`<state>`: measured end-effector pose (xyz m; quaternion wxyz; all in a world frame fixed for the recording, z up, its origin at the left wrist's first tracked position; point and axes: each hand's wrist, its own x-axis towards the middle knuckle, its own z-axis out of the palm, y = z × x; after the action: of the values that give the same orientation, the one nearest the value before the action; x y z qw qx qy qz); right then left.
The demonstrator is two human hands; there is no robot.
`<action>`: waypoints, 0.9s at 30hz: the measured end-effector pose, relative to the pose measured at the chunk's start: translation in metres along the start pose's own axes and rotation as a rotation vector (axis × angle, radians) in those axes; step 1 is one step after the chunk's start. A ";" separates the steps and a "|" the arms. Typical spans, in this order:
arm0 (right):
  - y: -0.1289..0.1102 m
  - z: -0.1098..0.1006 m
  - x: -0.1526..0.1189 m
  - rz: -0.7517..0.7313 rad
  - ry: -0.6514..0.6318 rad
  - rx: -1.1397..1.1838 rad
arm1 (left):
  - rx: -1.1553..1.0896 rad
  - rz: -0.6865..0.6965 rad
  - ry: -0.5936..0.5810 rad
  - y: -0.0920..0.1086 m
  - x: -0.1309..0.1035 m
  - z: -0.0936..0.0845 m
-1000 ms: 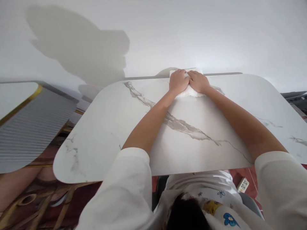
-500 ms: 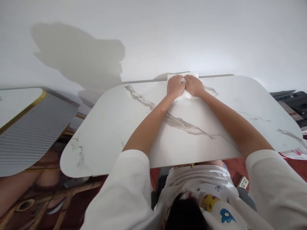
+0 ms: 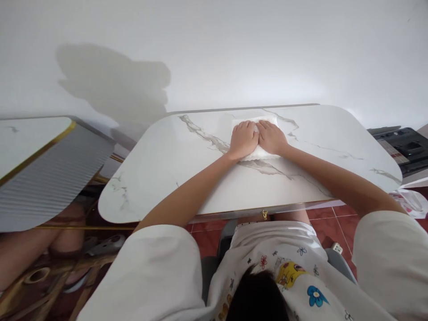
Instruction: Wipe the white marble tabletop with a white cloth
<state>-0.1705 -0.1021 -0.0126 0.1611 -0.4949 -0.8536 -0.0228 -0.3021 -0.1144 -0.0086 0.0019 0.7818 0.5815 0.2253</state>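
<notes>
A folded white cloth (image 3: 264, 154) lies on the marble-patterned white tabletop (image 3: 157, 169), a short way in from the back edge. My left hand (image 3: 244, 139) bears down on its left half, palm down with the fingers together. Beside it, my right hand (image 3: 271, 136) presses the right half in the same way, and the two thumbs meet near the middle. The fingers hold the cloth against the surface; its part under the palms is hidden.
A white wall (image 3: 234, 53) stands behind the table. At left is another table (image 3: 33, 133) with a gold edge and ribbed side; a person's bare legs (image 3: 67, 227) show below it. A black appliance (image 3: 411, 147) sits at right. A gold knob (image 3: 265, 214) is on the table's front.
Both hands have drawn the cloth back from the table's rear edge toward me. My elbows are bent further outward, and the view has shifted slightly.
</notes>
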 end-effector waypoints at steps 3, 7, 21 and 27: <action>-0.012 -0.005 -0.019 0.004 -0.004 -0.004 | 0.018 0.011 -0.014 0.006 -0.018 -0.006; -0.027 -0.011 -0.046 -0.005 0.011 0.001 | 0.043 0.016 -0.031 0.016 -0.044 -0.014; -0.065 -0.030 -0.124 -0.008 0.001 0.068 | 0.024 -0.032 -0.064 0.049 -0.128 -0.037; -0.046 -0.038 -0.138 0.000 0.003 0.035 | -0.010 -0.023 -0.109 0.073 -0.123 -0.035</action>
<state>-0.1367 -0.2486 -0.0122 0.1713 -0.4922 -0.8534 -0.0086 -0.2758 -0.2591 -0.0008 0.0399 0.7860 0.5884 0.1852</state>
